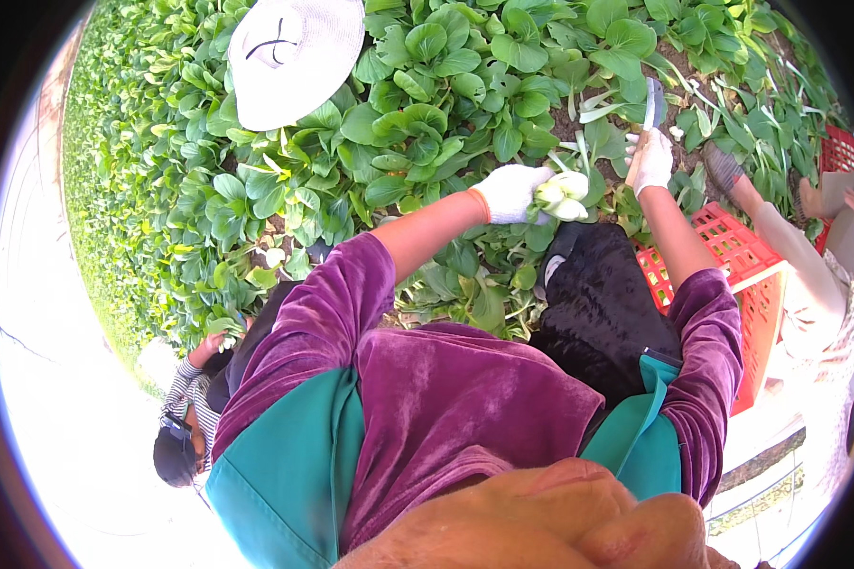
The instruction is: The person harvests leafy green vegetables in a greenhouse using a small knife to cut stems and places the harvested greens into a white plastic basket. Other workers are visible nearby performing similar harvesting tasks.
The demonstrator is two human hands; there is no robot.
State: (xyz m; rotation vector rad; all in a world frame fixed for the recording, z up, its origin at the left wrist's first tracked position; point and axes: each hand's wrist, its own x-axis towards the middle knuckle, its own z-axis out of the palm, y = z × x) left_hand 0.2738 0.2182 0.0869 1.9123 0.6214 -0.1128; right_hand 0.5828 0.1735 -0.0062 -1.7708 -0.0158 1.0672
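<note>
White knit gloves cover both of my hands. My left hand [516, 193] grips a head of leafy greens [563, 195] that looks like bok choy, its pale stalk bases facing right and its leaves mostly hidden by the glove. Off to the right, my right hand [651, 162] is closed around the handle of a knife [653, 105], with the broad metal blade directed away from me over bare soil and loose leaves. The blade and the held greens are apart. Growing leafy plants [420, 128] stand just beyond my left hand.
A red plastic crate [744, 249] stands by my right forearm, with another red crate [841, 149] farther right. One person wears a white sun hat [295, 60] ahead; another in a dark cap [176, 454] crouches at left. A person's trousered leg [797, 235] is beyond the near crate.
</note>
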